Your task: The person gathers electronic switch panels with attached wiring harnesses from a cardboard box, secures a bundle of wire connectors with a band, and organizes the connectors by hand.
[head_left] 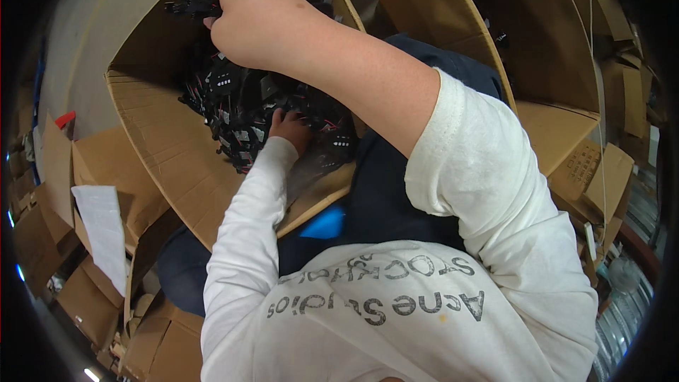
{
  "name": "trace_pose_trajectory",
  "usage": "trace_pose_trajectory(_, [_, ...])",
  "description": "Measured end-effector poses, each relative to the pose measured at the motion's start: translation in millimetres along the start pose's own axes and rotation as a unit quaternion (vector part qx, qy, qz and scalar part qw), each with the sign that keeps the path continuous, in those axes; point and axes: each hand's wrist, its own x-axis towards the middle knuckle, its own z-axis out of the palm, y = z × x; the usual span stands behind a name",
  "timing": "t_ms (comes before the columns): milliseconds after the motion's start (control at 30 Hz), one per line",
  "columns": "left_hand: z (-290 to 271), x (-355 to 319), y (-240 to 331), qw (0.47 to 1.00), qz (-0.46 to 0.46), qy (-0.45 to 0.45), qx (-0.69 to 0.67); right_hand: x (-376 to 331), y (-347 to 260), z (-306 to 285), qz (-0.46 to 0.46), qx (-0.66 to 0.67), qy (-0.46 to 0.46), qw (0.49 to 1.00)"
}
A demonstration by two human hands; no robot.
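An open cardboard box (163, 141) rests on my lap, holding a tangled pile of black plastic connectors with thin wires (244, 102). My right hand (251, 18) reaches across over the far side of the box, fingers closed around a small bunch of black connectors (189, 1) lifted above the pile. My left hand (290, 129), in a long white sleeve, is pushed into the near side of the pile. Its fingers are buried among the connectors, so I cannot see whether they grip any.
A second open cardboard box (544, 64) stands to the right. Flattened and stacked cartons (92, 297) crowd the floor at the left, with a white paper sheet (106, 233) on them. More cartons (601, 184) lie at the far right.
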Motion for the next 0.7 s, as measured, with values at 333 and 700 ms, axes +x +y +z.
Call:
trace_pose_trajectory(333, [-240.3, -52.5, -52.5, 0.945, -0.193, -0.198, -0.173, 3.7, 8.4, 21.8, -0.090, -0.075, 0.044, 0.992])
trace_pose_trajectory(700, [-289.2, -85.3, -68.6, 0.929, -0.347, -0.018, -0.128, -8.5, 6.2, 13.9, -0.133, -0.088, 0.085, 0.983])
